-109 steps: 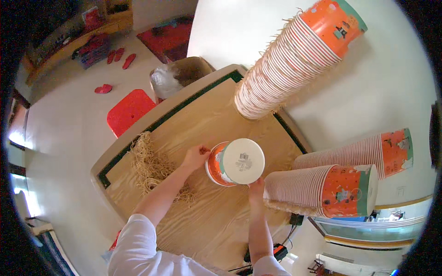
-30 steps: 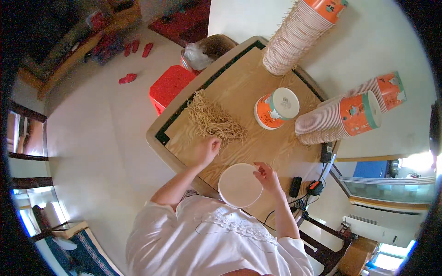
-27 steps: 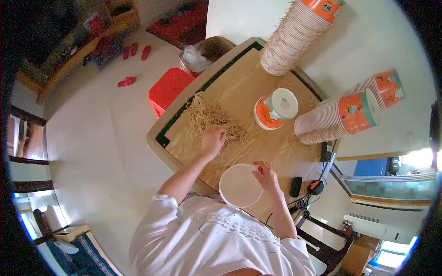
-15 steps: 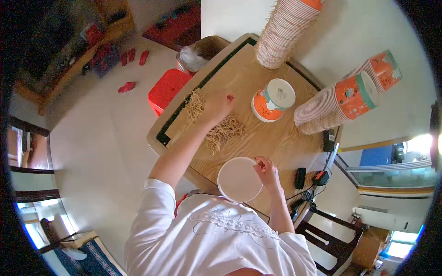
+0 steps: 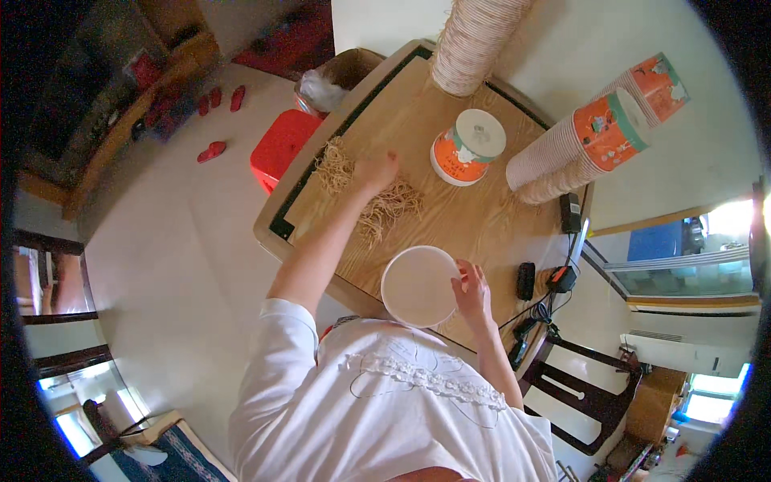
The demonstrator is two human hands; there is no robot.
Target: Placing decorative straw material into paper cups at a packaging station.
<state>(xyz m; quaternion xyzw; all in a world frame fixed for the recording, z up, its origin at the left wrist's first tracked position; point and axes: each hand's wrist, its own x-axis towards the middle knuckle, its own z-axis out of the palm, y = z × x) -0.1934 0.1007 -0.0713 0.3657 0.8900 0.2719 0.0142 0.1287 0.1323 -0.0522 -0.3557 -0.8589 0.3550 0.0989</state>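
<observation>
My right hand (image 5: 474,297) grips the right rim of a round white paper tub (image 5: 419,287), tilted so that its pale inside shows, at the near edge of the table. My left hand (image 5: 376,171) is closed over a tangled pile of tan string-like strands (image 5: 390,205); whether a strand is between its fingers cannot be seen. Left of that hand lies a smaller bunch of the same strands (image 5: 334,166). Farther off, an orange-and-white printed paper tub (image 5: 470,153) stands upside down on the wooden tabletop (image 5: 474,221).
Tall stacks of nested paper tubs rise at the back (image 5: 474,48) and right (image 5: 554,165). Black adapters and cables (image 5: 562,279) lie along the right edge. A red stool (image 5: 285,149) and a bin (image 5: 345,72) stand left of the table; a dark chair (image 5: 578,394) is at the right.
The whole view has shifted, so the table and its things sit higher in the picture. Both hands stay at about the same places, the right still on the tub.
</observation>
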